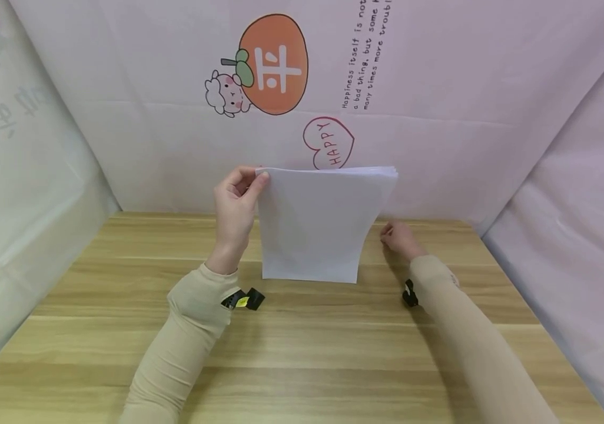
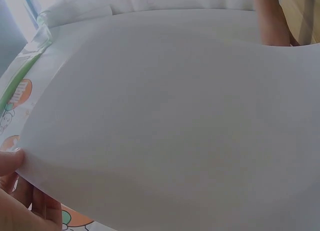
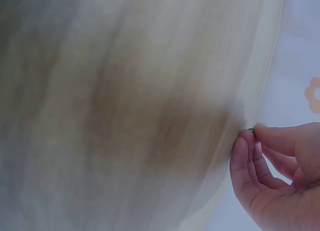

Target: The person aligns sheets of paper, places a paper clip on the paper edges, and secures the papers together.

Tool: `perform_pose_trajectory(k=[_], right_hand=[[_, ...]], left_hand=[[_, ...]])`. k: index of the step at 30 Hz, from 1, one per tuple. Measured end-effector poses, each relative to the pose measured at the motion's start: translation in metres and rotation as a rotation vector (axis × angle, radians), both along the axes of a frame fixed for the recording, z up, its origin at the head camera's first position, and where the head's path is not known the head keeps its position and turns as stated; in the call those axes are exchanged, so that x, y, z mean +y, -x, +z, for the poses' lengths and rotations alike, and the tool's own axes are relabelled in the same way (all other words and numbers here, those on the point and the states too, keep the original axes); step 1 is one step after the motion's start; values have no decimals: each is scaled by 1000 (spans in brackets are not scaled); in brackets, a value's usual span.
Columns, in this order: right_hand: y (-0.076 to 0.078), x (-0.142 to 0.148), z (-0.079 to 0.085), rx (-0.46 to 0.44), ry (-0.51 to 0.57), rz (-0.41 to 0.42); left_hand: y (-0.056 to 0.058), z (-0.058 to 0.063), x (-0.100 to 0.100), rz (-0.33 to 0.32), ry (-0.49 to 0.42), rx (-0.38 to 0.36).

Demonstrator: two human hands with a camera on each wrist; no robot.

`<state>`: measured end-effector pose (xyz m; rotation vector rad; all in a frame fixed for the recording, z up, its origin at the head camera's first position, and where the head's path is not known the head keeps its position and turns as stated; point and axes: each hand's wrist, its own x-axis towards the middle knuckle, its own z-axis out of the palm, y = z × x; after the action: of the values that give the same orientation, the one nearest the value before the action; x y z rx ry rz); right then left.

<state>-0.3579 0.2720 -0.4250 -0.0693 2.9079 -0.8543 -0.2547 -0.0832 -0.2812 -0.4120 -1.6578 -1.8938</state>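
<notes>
A stack of white paper sheets [image 1: 315, 229] stands upright over the table, its right side bowed and the sheets' edges fanned slightly at the top right corner. My left hand [image 1: 234, 206] pinches the stack at its upper left corner, thumb on the near face. In the left wrist view the paper [image 2: 170, 116] fills most of the picture. To the right of the stack, low near the table's back edge, is my right hand [image 1: 400, 238]. Its thumb and fingertips pinch a tiny dark green thing [image 3: 251, 129], mostly hidden between them; I cannot tell its kind.
The wood-grain table [image 1: 302, 365] runs back to a white cloth wall [image 1: 455, 70] with printed drawings and lettering. Cloth hangs also on the left and right. Small black devices show at the left cuff [image 1: 203, 297] and the right cuff [image 1: 429, 268].
</notes>
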Motion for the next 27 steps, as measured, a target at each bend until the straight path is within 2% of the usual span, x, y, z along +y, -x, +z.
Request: perform_pose_trajectory(k=[7,18,27], right_hand=[[-7,7,3,16,51,4],[-17,14,7,97,149,-35],[-20,20,11,158,142,-40]], left_hand=[[0,-1,0,-6,-6,3],[-1,-3,-1,-11,-10,6],[0,-4,-1,4,-22,22]])
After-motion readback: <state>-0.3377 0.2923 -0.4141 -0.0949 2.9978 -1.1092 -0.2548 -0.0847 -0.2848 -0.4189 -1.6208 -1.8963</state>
